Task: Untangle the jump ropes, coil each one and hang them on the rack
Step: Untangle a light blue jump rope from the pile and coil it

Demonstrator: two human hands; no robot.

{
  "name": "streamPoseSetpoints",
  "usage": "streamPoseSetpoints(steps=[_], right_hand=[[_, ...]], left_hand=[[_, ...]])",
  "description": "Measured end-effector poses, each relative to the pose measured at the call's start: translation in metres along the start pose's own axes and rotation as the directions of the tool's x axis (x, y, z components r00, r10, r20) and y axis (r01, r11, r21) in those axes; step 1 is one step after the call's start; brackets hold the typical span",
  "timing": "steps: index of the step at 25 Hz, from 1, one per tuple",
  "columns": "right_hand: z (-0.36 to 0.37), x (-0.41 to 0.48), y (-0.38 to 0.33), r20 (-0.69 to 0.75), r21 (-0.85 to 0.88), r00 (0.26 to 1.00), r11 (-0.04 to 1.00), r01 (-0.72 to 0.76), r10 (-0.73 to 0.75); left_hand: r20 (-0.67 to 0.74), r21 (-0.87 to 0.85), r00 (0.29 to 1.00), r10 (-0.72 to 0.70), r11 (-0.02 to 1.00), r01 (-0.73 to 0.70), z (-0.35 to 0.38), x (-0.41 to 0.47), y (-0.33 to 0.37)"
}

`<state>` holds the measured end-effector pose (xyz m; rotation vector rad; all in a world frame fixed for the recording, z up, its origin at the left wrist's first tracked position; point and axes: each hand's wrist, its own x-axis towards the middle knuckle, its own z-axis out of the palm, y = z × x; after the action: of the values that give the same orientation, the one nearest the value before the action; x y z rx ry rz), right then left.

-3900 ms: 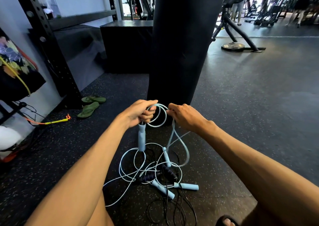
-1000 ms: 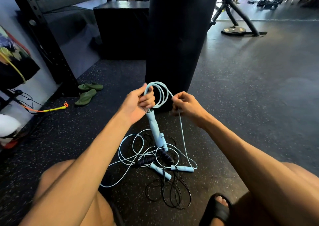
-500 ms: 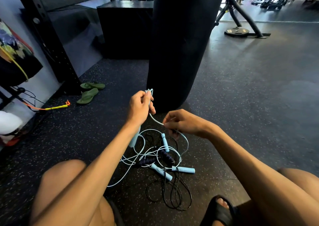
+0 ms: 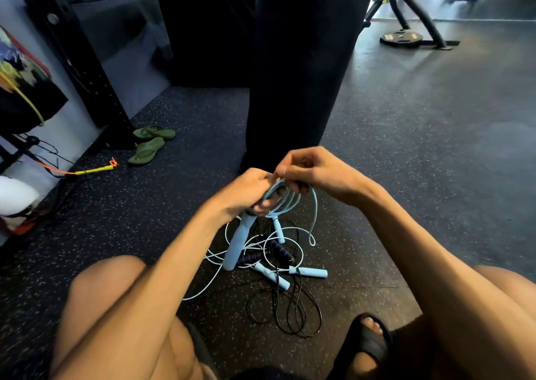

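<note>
Gripping the coils of the light-blue jump rope (image 4: 285,201), the left hand (image 4: 246,189) has its fingers (image 4: 262,207) clenched round the smooth loops, tips partly hidden by cord. The right hand (image 4: 314,171) pinches the same coils from above. A cylindrical blue handle (image 4: 239,242) hangs below the fingers. Beneath lies a tangle (image 4: 272,259) of pale and thin black cords on the speckled rubber floor (image 4: 406,176); which cord joins which handle cannot be told.

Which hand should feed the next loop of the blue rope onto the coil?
Right. The right hand pinches the rope atop the coil, the slack strand hanging below it. The left hand is full, gripping the coil with a handle dangling.
</note>
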<state>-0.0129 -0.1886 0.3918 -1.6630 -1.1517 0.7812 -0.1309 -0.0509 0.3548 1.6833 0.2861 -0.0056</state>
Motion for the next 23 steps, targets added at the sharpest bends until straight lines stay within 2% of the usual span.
streamPoseSetpoints(steps=[3, 7, 10, 12, 15, 17, 19, 21, 23], right_hand=[[-0.003, 0.008, 0.005, -0.127, 0.086, 0.992, 0.996, 0.034, -0.023], [-0.001, 0.015, 0.015, -0.303, 0.123, 0.953, 0.992, 0.024, 0.015], [0.002, 0.018, 0.031, -0.392, 0.154, 0.914, 0.987, -0.042, 0.100], [0.006, 0.017, 0.043, -0.344, 0.173, 0.917, 0.974, -0.149, 0.202], [0.015, 0.005, 0.050, -0.085, 0.070, 0.929, 0.932, -0.355, 0.360], [0.021, -0.002, 0.048, 0.098, 0.019, 0.907, 0.910, -0.414, 0.410], [0.026, -0.006, 0.044, 0.229, -0.028, 0.874, 0.901, -0.433, 0.428], [0.030, -0.007, 0.041, 0.265, -0.068, 0.869, 0.907, -0.416, 0.418], [0.032, -0.006, 0.036, 0.204, -0.093, 0.912, 0.935, -0.343, 0.355]], left_hand=[[0.026, -0.161, 0.999, -0.040, 0.986, 0.043, -0.003, 0.005, 0.007], [0.098, -0.280, 0.995, -0.021, 0.959, 0.048, -0.006, 0.009, 0.006], [0.105, -0.497, 0.994, 0.040, 0.868, 0.017, -0.009, 0.011, 0.006], [0.026, -0.645, 0.997, 0.076, 0.763, -0.041, -0.014, 0.014, 0.004], [-0.198, -0.743, 0.976, 0.089, 0.636, -0.209, -0.020, 0.020, -0.002], [-0.350, -0.736, 0.935, 0.062, 0.598, -0.316, -0.023, 0.024, -0.005], [-0.484, -0.676, 0.875, 0.018, 0.628, -0.386, -0.027, 0.028, -0.007], [-0.606, -0.512, 0.796, 0.004, 0.764, -0.393, -0.030, 0.032, -0.016], [-0.683, -0.191, 0.723, 0.102, 0.931, -0.312, -0.028, 0.037, -0.028]])
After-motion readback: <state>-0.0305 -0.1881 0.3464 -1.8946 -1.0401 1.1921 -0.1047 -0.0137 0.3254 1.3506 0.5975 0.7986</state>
